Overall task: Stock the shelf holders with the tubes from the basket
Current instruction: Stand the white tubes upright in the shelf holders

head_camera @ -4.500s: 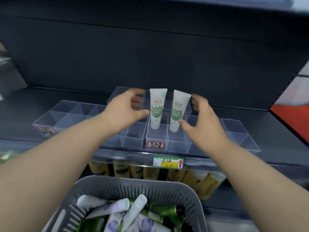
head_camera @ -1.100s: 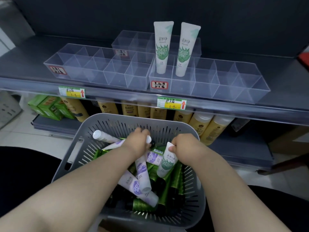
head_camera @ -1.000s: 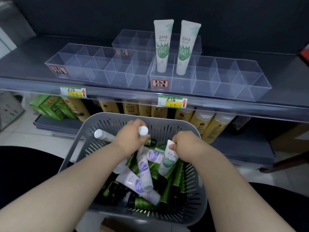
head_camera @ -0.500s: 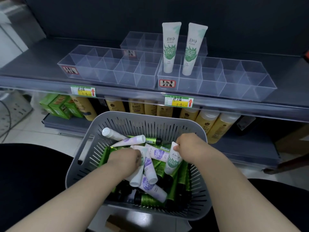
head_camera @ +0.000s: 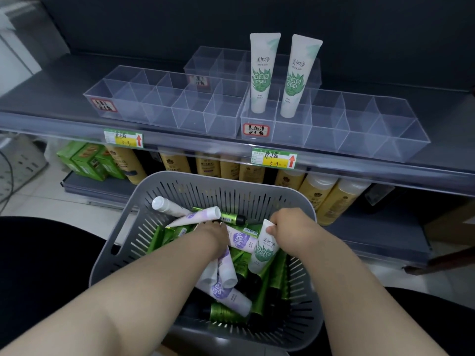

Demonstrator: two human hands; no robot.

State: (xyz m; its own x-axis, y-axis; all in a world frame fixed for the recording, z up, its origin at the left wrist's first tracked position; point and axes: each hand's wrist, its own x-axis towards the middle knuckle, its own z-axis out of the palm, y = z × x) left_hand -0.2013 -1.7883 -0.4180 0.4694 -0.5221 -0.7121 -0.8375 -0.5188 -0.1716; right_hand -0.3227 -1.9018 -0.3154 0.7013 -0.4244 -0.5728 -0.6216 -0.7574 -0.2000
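Tubes (head_camera: 232, 295) fill the grey slotted plastic basket (head_camera: 231, 187) at lower centre of the frame: white ones with lilac print and shiny green ones with black caps, lying crossed in a loose heap. Right hand (head_camera: 291, 228), centre right, curls its fingers round the upper end of a white squeeze tube with green leaf print (head_camera: 264, 250). That tube hangs tilted, narrow end down, over the heap. Left hand (head_camera: 212, 235), just left of it, reaches knuckles-up into the lilac tubes. Its fingers are buried, so the grip cannot be told.

Upper centre: two matching white-and-green leaf tubes (head_camera: 263, 73) stand upright, side by side, at the left end of a clear plastic divided holder (head_camera: 359, 136) on the dark grey shelf (head_camera: 51, 93). Second clear holder (head_camera: 159, 109) sits to its left, third clear holder (head_camera: 218, 62) behind.
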